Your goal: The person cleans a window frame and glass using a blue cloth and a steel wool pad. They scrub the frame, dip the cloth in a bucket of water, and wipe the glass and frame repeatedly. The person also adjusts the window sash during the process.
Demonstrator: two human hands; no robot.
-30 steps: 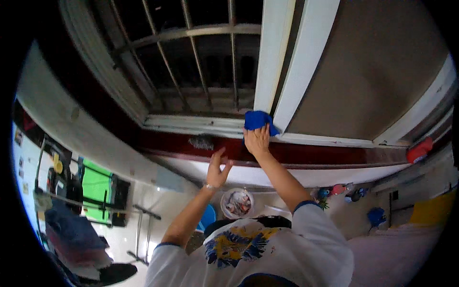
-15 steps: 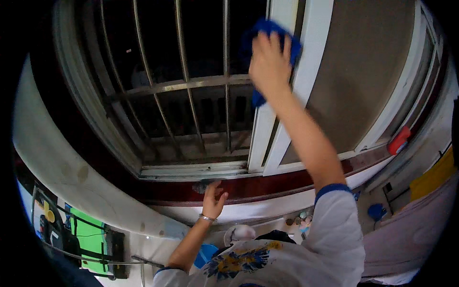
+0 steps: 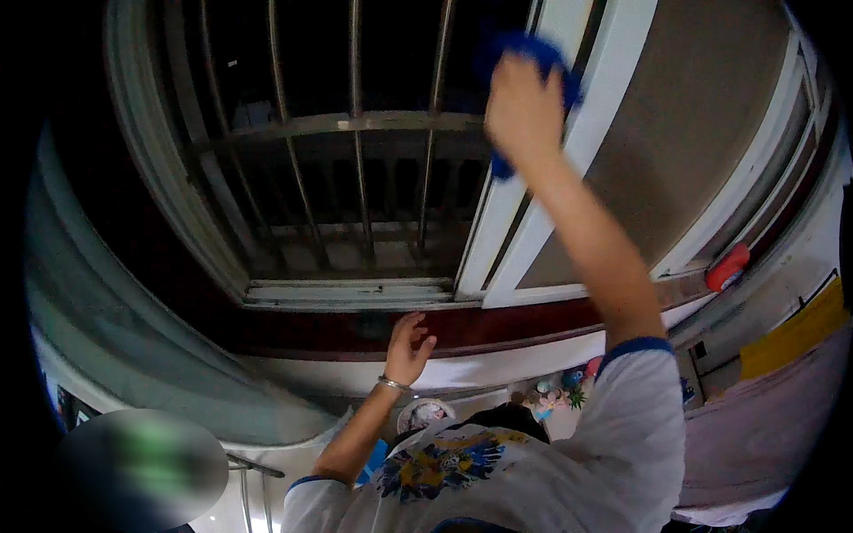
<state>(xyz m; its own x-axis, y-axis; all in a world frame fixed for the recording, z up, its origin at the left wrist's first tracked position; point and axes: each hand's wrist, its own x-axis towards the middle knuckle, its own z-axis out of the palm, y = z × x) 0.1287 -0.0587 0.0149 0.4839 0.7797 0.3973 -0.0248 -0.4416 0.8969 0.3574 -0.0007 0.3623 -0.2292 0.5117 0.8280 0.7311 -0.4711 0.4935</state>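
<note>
A blue cloth (image 3: 542, 53) is bunched in my right hand (image 3: 526, 115), raised high and pressed against the upright edge of a white sliding window frame (image 3: 613, 67). The fingers are closed over the cloth, which also hangs down below the palm beside the frame. Lower down, my left hand (image 3: 410, 351) is held at the front of the dark red window sill (image 3: 498, 330). Its fingers are apart and slightly bent, with nothing in them. Whether its fingertips touch the sill I cannot tell.
Metal bars (image 3: 357, 178) cross the dark window opening at left. A mesh screen panel (image 3: 693, 151) fills the right side. A red bottle (image 3: 729, 266) lies at the sill's right end. Pale curtain (image 3: 160, 355) hangs at left; yellow cloth (image 3: 791, 333) hangs at right.
The whole view has shifted slightly. My right hand keeps the blue cloth at about the same height on the frame. My left hand stays by the sill, its fingers still apart.
</note>
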